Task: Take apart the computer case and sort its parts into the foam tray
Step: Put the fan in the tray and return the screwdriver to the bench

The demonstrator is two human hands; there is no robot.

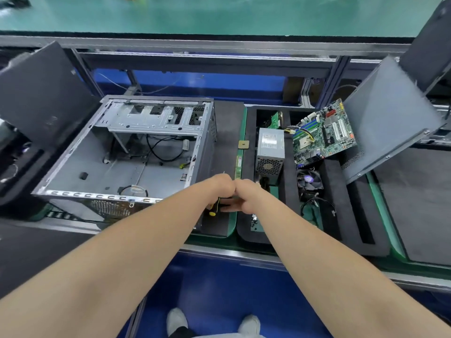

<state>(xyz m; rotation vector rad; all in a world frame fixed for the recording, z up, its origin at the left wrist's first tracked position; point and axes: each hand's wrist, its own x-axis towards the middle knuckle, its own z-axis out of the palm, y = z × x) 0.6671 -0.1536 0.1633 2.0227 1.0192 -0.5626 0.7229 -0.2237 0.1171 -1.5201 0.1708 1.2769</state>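
Left fingers: curling under the left hand (219, 187) and gripping a screwdriver (213, 212), its yellow-and-black handle sticking out below the fist and its thin tip showing above the knuckles.
Right fingers (228, 207): reaching leftward from the right hand (246, 197) to the handle; blurred, so whether they are gripping or only touching cannot be told.
Hands: meeting knuckle to knuckle at the centre of the frame, both bare forearms stretching in from the lower corners.
Computer case (122, 152): lying open on its side at centre left, just beside the left hand, with loose black cables trailing inside.
Foam tray (336, 191): sitting right of centre, just beside the case.
Power supply (269, 152): resting in a tray compartment, beyond the right hand.
Cooler fan (309, 181): lying in the next compartment to the right, its wires trailing toward the bottom of the frame.
Motherboard (324, 135): leaning tilted across the tray's upper right part.
Side panel (390, 118): standing slanted at the right of the frame, next to the motherboard.
Memory stick (238, 164): lying along the tray's left edge, a square chip (243, 144) sitting just above it.
Shoes (177, 320): standing on blue floor at the bottom centre.
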